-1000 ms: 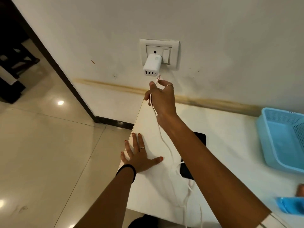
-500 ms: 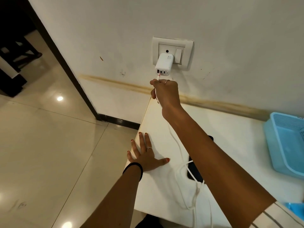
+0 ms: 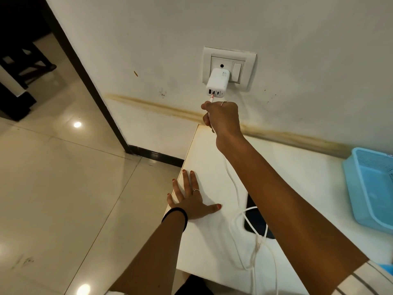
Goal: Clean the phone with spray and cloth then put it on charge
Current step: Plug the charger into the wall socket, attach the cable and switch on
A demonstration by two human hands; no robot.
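A white charger block (image 3: 217, 83) sits plugged into the wall socket (image 3: 229, 68). My right hand (image 3: 222, 117) is stretched up just below it, fingers shut on the plug end of a white charging cable (image 3: 236, 189), whose tip sits in the block's leftmost port. The cable runs down across the white table (image 3: 204, 248) and loops over the dark phone (image 3: 254, 218), which lies flat, mostly hidden under my right forearm. My left hand (image 3: 190, 198) rests flat on the table's left edge, fingers spread, holding nothing.
A light blue plastic basket (image 3: 370, 190) stands at the table's right end against the wall. A blue object's corner (image 3: 386, 267) peeks out at the far right. Tiled floor and a dark door frame (image 3: 85, 71) lie to the left.
My right hand has risen with the cable plug from below the charger block up to its left port. The left hand has stayed flat on the table.
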